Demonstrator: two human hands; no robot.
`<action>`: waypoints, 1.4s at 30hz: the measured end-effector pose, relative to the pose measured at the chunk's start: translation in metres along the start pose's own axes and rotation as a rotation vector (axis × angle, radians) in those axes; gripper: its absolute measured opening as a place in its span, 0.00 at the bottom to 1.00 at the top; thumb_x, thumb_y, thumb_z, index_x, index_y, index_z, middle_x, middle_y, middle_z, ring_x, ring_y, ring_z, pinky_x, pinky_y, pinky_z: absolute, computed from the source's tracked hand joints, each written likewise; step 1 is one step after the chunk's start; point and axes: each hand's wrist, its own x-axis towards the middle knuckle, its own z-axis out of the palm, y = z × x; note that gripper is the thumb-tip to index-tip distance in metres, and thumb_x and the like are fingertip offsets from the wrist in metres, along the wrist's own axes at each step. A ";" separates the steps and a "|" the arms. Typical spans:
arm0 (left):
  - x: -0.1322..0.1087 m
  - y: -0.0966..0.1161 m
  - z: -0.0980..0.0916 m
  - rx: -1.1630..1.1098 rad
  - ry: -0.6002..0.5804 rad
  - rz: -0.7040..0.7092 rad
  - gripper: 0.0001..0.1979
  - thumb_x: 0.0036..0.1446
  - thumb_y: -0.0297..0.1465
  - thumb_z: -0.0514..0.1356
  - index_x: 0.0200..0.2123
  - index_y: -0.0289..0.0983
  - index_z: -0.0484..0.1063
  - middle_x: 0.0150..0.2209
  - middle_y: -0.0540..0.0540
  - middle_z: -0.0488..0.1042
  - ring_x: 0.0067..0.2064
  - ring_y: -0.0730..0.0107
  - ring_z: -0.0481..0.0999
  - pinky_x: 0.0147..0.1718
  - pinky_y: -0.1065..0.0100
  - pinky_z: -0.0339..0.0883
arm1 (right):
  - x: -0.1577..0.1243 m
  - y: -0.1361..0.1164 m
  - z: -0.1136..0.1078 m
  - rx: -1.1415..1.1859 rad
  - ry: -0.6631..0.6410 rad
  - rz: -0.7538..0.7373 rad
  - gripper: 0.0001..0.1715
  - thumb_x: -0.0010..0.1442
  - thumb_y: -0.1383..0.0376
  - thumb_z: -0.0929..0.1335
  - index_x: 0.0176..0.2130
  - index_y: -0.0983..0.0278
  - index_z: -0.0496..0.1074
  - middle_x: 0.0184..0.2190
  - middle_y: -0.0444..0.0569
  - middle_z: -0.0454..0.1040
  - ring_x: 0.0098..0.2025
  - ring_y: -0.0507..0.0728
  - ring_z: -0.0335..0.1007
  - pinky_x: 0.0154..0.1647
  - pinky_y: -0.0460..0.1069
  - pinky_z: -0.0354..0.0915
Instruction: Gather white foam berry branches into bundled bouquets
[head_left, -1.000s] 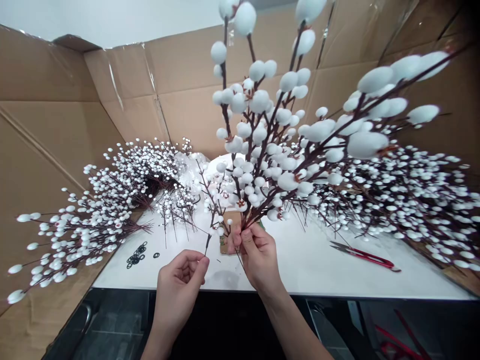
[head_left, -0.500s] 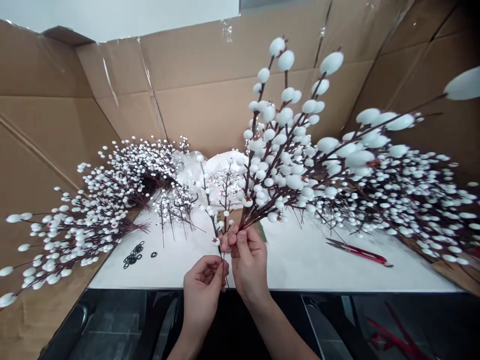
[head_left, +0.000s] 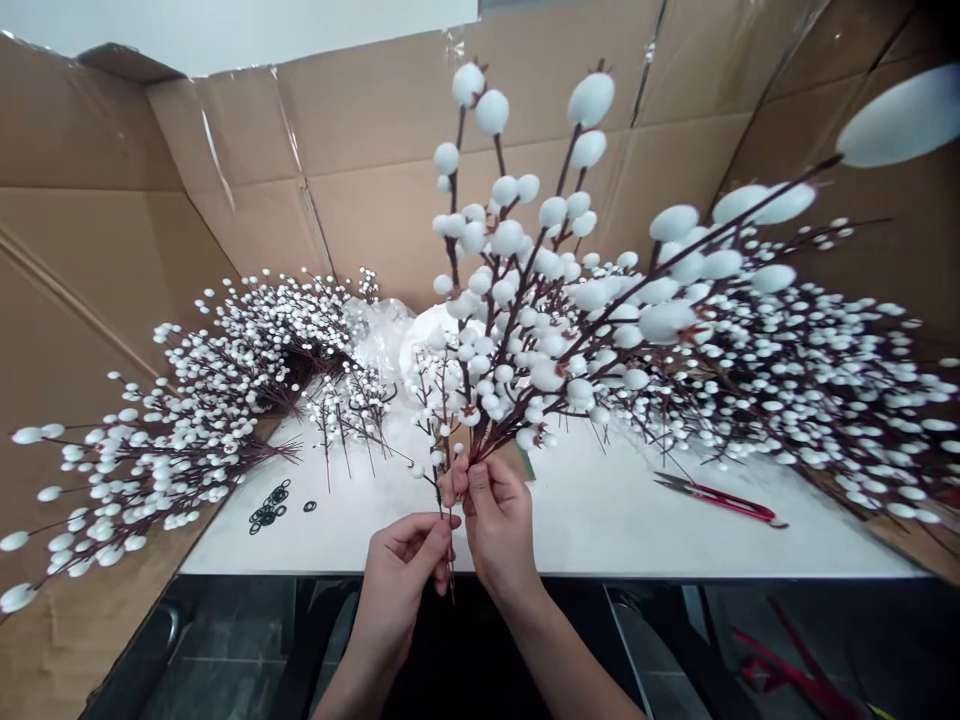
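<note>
Berry bunch (head_left: 546, 375) stands fanned out above the near middle of the tabletop (head_left: 600, 540), its bare stems gathered low in the right hand (head_left: 501, 525), which is clamped on them with the thumb laid upward against the curled fingers. Just beside it on the left, the left hand (head_left: 401, 570) has its thumb and forefinger pinched on the thin stem of a small sprig (head_left: 436, 458), whose end pokes out below the fingers. Handling this well seems to call for a firm, unmoving right grip while the left makes the fine adjustments, bringing the thin stem in parallel rather than crossing the others. Pinching on bare stem, below the lowest berries, should spare them from being knocked off, and a light touch should avoid bending the thin stem. The long branch leaning right reaches over the right pile (head_left: 780, 390), so a turn of the wrist could snag it. Both forearms come in from the near edge and slant inward, hands nearly meeting and about level, the right slightly higher. Black rings (head_left: 268, 508) lie to the left and red-handled snips (head_left: 727, 502) to the right, both clear of the hands.
</note>
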 end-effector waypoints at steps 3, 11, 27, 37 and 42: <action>0.000 0.001 0.003 0.058 -0.034 0.005 0.11 0.49 0.40 0.62 0.25 0.37 0.72 0.19 0.52 0.64 0.20 0.75 0.60 0.20 0.70 0.56 | -0.003 0.001 0.000 -0.064 -0.011 0.008 0.12 0.62 0.60 0.64 0.29 0.63 0.68 0.22 0.42 0.66 0.26 0.51 0.62 0.30 0.48 0.60; 0.004 0.001 -0.001 0.207 0.014 0.087 0.12 0.50 0.40 0.61 0.24 0.38 0.70 0.22 0.50 0.68 0.22 0.71 0.65 0.24 0.68 0.62 | -0.002 -0.010 -0.012 -0.144 -0.018 -0.003 0.12 0.61 0.60 0.64 0.29 0.62 0.69 0.21 0.41 0.65 0.25 0.51 0.63 0.43 0.52 0.62; 0.005 0.011 0.001 0.239 0.168 0.229 0.07 0.53 0.36 0.59 0.32 0.39 0.68 0.27 0.48 0.73 0.26 0.69 0.71 0.29 0.67 0.67 | -0.022 0.011 -0.033 -0.417 0.129 0.049 0.13 0.61 0.57 0.63 0.31 0.62 0.69 0.23 0.43 0.68 0.27 0.54 0.63 0.33 0.50 0.60; 0.007 -0.007 0.015 0.142 0.099 0.187 0.07 0.53 0.35 0.60 0.31 0.38 0.67 0.24 0.52 0.71 0.23 0.74 0.70 0.27 0.71 0.66 | 0.001 0.006 -0.006 -0.005 0.292 0.063 0.13 0.58 0.55 0.66 0.31 0.64 0.67 0.23 0.40 0.64 0.25 0.48 0.60 0.27 0.44 0.60; 0.006 -0.012 0.016 0.110 0.079 0.187 0.06 0.53 0.34 0.60 0.31 0.39 0.68 0.24 0.53 0.70 0.24 0.74 0.70 0.26 0.71 0.67 | 0.000 0.006 -0.008 -0.020 0.286 0.071 0.13 0.58 0.56 0.66 0.32 0.64 0.68 0.23 0.40 0.64 0.25 0.48 0.60 0.26 0.43 0.60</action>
